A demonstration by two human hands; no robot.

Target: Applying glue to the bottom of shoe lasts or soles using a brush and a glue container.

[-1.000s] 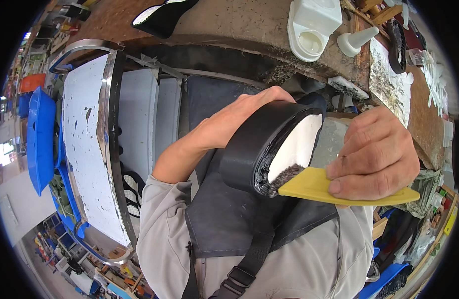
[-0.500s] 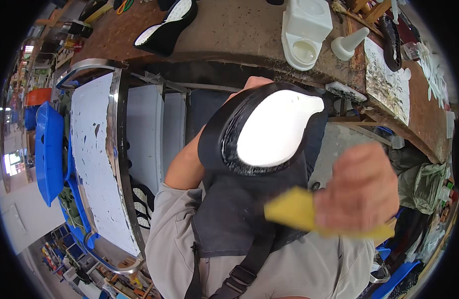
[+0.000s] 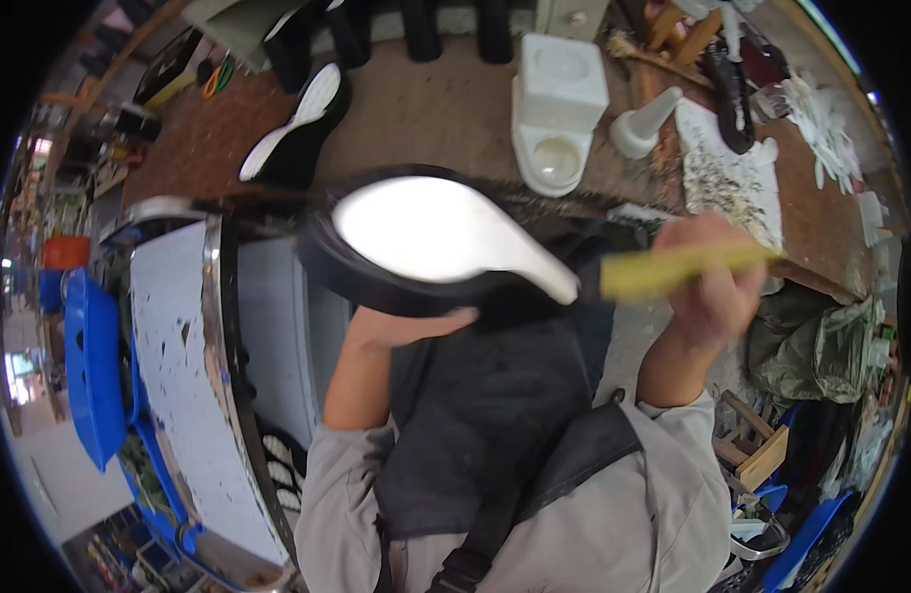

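Observation:
A thick black shoe sole [image 3: 349, 282] with a bright white upper face is held up in front of my chest, its narrow end pointing right. My left hand [image 3: 416, 326] grips it from below at the near edge; most of its fingers are hidden under the sole. At the right, my right hand [image 3: 712, 282] is closed around a flat yellow-handled brush [image 3: 638, 275], smeared by motion. The brush's dark left end is close to the narrow end of the sole; whether they touch I cannot tell.
On the brown workbench [image 3: 416, 109] lies another black sole with a white face [image 3: 302, 128]. Further right stand a white plastic pot [image 3: 559, 119], a white cone-shaped bottle [image 3: 643, 124] and a stained sheet [image 3: 737, 173]. A metal-framed white rack [image 3: 194, 376] stands at my left.
The sole has moved left and turned so that its narrow end points lower right. My right hand has risen with the yellow-handled brush. The view takes in more of the bench.

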